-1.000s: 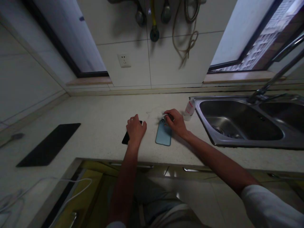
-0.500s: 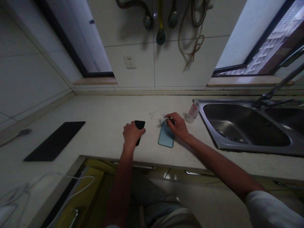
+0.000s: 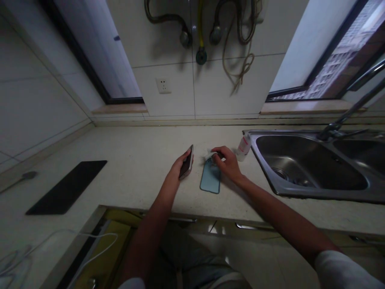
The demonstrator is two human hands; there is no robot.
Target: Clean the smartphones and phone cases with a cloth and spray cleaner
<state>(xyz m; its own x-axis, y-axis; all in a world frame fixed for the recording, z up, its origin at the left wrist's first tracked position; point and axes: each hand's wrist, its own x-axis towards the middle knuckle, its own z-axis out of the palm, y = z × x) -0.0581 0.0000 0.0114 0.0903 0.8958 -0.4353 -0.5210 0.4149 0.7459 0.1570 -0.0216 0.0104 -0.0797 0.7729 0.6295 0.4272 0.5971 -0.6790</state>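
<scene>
My left hand (image 3: 178, 165) is closed around a smartphone (image 3: 187, 163), which is tilted up from the counter with its dark face turned partly to the right. Beside it on the worktop lies a light-blue phone case (image 3: 210, 180). My right hand (image 3: 227, 163) is over the case's upper end, fingers pinched on a crumpled whitish tissue (image 3: 208, 155); a small dark patch at these fingers is too unclear to name. Just behind that hand stands a clear bottle (image 3: 244, 147) with a pink-marked label.
A steel double sink (image 3: 313, 164) with a faucet (image 3: 333, 130) is on the right. At left lies a black flat mat (image 3: 67, 186), with a white cable (image 3: 69, 231) near the corner. Hoses (image 3: 168, 18) and a wall socket (image 3: 163, 86) are on the tiles.
My left hand has lifted the phone off the counter, tipped it up and brought it right, nearer the case. The right hand stays by the case's top, its fingers shifted slightly. The view has tilted slightly.
</scene>
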